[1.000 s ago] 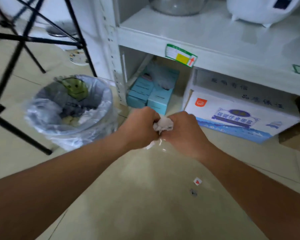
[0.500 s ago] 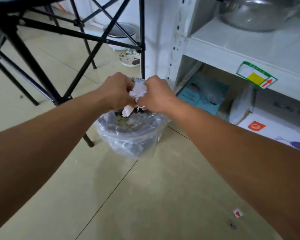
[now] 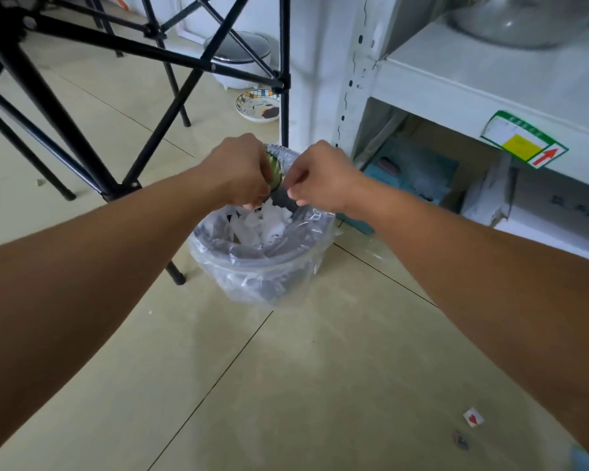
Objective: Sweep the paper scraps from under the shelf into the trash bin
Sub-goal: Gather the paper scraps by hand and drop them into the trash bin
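Scraps (image 3: 264, 226) are lying white and crumpled inside the lined trash bin (image 3: 249, 263), center of frame, just below both hands. Left hand (image 3: 242, 171) is hovering over the bin's left rim with fingers curled downward; whether a last bit is pinched in them, can't tell. Right hand (image 3: 320, 178) is hovering at the right rim, fingers loosely curled, possibly pinching a thin white sliver, too small to confirm.

Risks as I'm reading it:
- Light paper is sticking to fingers or drifting past the rim onto the tiles.
- Loose plastic liner (image 3: 218, 244) is bunching on the near side, so a bump could be pulling it in or tipping the bin.
- One small scrap with red mark (image 3: 473, 418) is sitting on the floor at lower right, well apart from the bin, easy to miss.
- Black frame legs (image 3: 170, 110) are crowding the upper left, limiting the left arm's exit.
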A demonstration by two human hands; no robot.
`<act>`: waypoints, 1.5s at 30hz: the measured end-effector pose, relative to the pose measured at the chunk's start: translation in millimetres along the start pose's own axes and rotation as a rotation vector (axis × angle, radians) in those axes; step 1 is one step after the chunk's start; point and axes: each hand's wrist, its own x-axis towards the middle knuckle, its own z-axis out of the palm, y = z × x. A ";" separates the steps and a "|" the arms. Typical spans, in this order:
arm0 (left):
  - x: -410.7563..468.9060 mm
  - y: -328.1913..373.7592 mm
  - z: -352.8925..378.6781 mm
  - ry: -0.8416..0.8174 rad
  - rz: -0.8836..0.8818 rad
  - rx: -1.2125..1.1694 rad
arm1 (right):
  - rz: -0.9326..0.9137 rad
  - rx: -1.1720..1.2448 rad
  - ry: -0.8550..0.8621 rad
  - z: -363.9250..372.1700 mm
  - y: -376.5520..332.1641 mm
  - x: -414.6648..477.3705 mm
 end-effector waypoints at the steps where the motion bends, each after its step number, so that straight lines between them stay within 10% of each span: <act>1: -3.5 6.3 0.8 0.015 0.038 0.044 | 0.010 0.080 0.059 -6.4 4.2 -6.9; 7: -37.5 70.7 28.0 -0.039 0.274 -0.044 | 0.143 0.533 0.240 -45.0 79.6 -88.4; 17: -93.3 142.9 272.3 -0.660 0.467 0.078 | 0.561 -0.261 -0.178 6.7 299.1 -293.5; 33: -129.8 145.8 395.7 -0.577 0.702 0.118 | 0.423 -0.279 -0.058 64.4 315.7 -333.4; 45: -126.2 138.0 396.0 -0.470 0.811 0.041 | 0.713 -0.010 0.191 78.3 314.6 -333.8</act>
